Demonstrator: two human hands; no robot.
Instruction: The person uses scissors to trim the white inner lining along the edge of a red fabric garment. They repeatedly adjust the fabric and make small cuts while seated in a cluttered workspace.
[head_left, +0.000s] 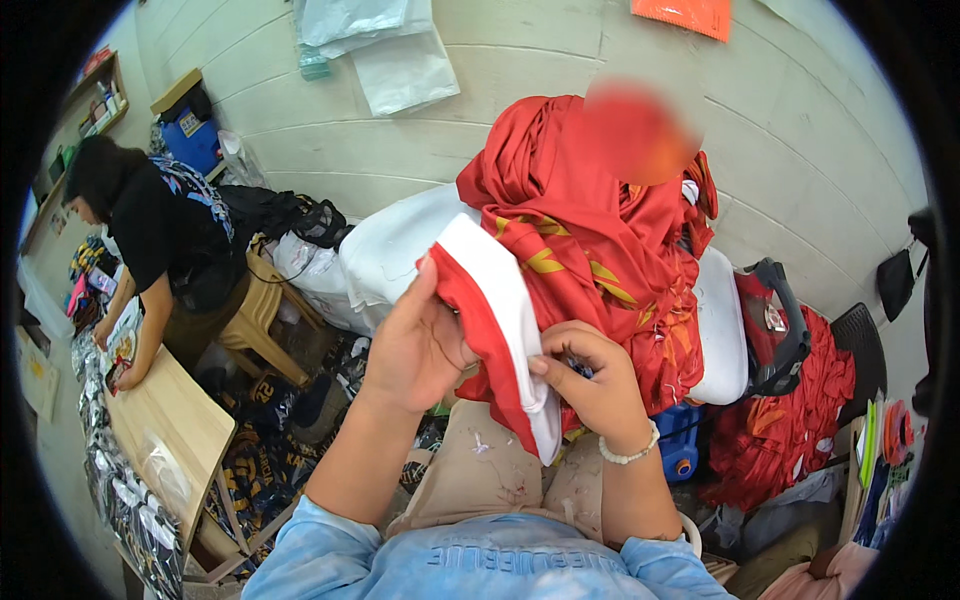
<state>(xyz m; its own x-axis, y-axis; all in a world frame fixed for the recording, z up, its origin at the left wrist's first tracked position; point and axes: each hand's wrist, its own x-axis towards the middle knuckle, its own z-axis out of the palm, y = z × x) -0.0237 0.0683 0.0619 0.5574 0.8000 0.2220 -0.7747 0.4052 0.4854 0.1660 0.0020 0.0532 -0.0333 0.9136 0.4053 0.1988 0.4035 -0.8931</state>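
Observation:
A curved strip of red and white cloth [487, 285] hangs between my two hands above my lap. My left hand [412, 345] grips its red edge, thumb near the upper end and palm partly turned up; some fingers are hidden behind the fabric. Lower down on the white side, my right hand [590, 375] pinches the strip between thumb and bent fingers. A beaded bracelet circles that wrist. Just beyond lies a big heap of red garments [560, 190] with yellow markings, piled on a white padded surface [400, 245].
To the left, a co-worker [175, 225] in black leans over a wooden table [180, 430], handling cloth. A beige plastic chair [262, 325] stands there. Dark printed garments [270, 440] cover the floor. More red cloth [775, 450] lies right, beside a black-handled container [780, 325].

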